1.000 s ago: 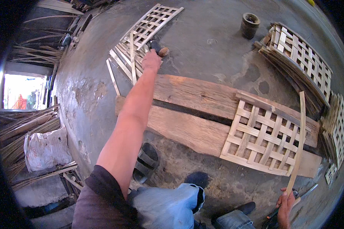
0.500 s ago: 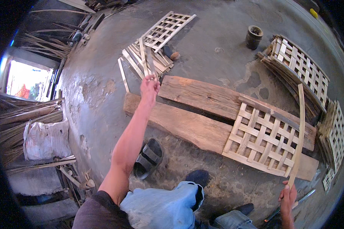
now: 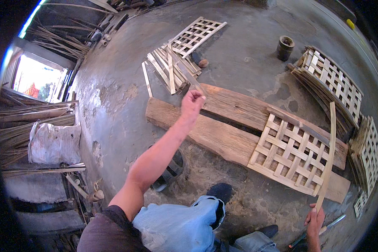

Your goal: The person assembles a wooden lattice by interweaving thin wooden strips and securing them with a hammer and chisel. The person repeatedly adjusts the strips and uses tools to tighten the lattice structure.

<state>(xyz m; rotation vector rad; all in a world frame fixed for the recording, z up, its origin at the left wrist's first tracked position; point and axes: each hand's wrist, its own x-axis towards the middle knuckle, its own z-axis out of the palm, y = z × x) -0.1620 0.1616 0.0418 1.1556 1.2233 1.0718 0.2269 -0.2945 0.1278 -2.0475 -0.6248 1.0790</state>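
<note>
Around the woven lattice [image 3: 288, 149] on rough wooden planks [image 3: 231, 105], a thin slat [image 3: 190, 76] is clamped by left fingers [image 3: 195, 97] at ten o'clock, a long strip [image 3: 329, 153] by right fingers [image 3: 313, 213] at five, with a round pot [image 3: 284, 49] at twelve.

Long pale strip [image 3: 332, 138] is slanting along right edge of woven panel [image 3: 288, 148], lying flat across two planks [image 3: 216, 145]; greyish strip [image 3: 190, 77] is tilting.

The person wears a dark short-sleeved top [image 3: 109, 232], light-blue jeans [image 3: 172, 229] and dark footwear [image 3: 220, 192].
</note>
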